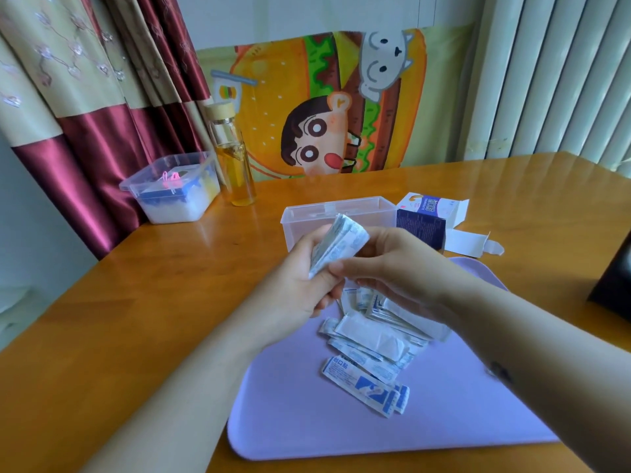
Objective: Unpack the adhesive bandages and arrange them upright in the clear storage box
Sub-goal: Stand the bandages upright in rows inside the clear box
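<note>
Bandages [338,245] in a small bundle are held up between both grips. Each one is a thin white paper strip with blue print. The bundle leans over, with its top end pointing up and away.

The left grip [300,281] has its fingers curled round the low end of the bundle. The right grip [399,264] pinches the bundle too, with its thumb on the near side and its fingers over the far top end.

Right under the grips, more loose bandages [372,336] lie in a messy heap. Some show blue words and a blue picture, and some show a plain white back. The heap lies on a flat purple mat [307,421], and the mat lies on the wooden counter [136,319].

Just past the grips stands the clear box [307,213], open on top. I cannot tell what is inside it. On the right grip's side of that box, close against it, lies the blue and white carton [423,223] with its end flaps open. Far off beyond the left grip stand a glass bottle [235,158] of yellow liquid and a plastic tub [174,192].
</note>
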A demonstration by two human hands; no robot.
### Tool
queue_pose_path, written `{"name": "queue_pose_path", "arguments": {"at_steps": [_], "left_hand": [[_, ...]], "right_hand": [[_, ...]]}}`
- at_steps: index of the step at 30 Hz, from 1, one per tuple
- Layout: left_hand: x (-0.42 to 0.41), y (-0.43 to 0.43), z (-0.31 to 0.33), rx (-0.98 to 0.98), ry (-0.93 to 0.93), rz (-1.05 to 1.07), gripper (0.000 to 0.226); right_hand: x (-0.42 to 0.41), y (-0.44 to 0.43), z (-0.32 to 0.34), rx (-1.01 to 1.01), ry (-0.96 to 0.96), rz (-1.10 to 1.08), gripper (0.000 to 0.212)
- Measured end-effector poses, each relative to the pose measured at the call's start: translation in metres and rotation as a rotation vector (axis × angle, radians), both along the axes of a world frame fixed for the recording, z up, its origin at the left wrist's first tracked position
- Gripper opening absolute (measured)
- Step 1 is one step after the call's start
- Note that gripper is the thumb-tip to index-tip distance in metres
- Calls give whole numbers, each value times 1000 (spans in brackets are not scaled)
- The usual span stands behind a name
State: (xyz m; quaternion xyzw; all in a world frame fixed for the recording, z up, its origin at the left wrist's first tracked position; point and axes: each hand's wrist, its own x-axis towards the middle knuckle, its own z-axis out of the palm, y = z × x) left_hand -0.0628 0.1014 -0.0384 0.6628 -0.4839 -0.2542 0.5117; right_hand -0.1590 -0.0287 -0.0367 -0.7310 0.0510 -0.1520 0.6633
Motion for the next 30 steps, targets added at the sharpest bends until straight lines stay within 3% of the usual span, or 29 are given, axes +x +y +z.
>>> {"name": "queue_pose_path", "arguments": {"at_steps": [2,5,8,10,13,16,18,22,25,30], "left_hand": [[6,-6,-1,-5,17,-21,38],[21,-17,4,30,-41,-31,38],[47,-19,17,166,-7,-81,46],[67,-23,22,155,91,72,38],[101,-47,18,74,18,617,36],[119,-75,8,252,-22,666,52],[126,-86,-1,343,37,648,50],[134,-90,-15,334,38,645,30],[136,-87,-28,273,1,648,26],[132,-84,-41,163,-28,655,20]], "right_hand": [[6,-2,-4,106,-12,-13,29],[15,-4,0,184,-34,-6,5],[28,-18,9,225,-29,-110,10],[39,-37,16,110,-26,-294,10],[57,-62,30,-108,-44,-515,4],[81,-78,38,-188,-85,-569,14],[94,-81,34,-291,-73,-571,16],[119,-90,17,-568,97,-519,14],[140,-91,9,-691,333,-429,11],[173,-87,-2,-375,672,-293,3]]}}
